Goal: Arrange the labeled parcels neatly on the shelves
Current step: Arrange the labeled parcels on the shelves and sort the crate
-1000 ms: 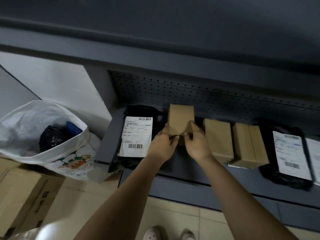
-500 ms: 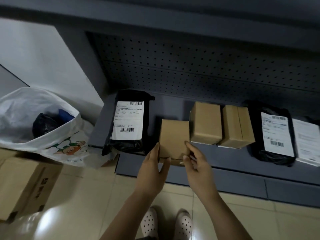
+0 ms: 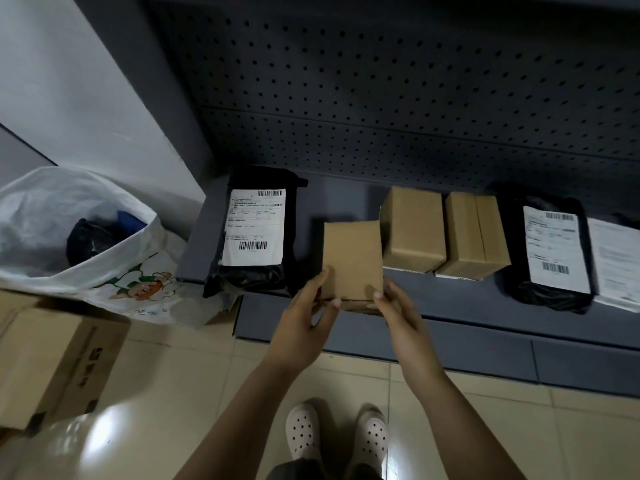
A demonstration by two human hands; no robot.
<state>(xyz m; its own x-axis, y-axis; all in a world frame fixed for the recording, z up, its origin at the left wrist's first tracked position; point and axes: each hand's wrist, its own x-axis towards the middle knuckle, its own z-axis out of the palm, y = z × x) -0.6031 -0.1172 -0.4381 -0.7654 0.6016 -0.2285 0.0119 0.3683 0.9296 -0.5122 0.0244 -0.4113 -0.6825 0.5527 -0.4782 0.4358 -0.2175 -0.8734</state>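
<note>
Held box: small cardboard box (image 3: pixel 352 259), centre frame, long axis pointing into shelf (image 3: pixel 450 299).
Grip: left hand (image 3: pixel 304 323) and right hand (image 3: pixel 401 315) pinch its near corners.
Gap: between black mailer (image 3: pixel 254 233) and brown carton (image 3: pixel 412 228).

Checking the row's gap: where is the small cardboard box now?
Centre of the head view: small cardboard box sits at the shelf's front edge between black mailer and taller box.

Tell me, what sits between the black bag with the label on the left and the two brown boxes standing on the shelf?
In the head view, a small cardboard box, held by the left hand and right hand.
</note>
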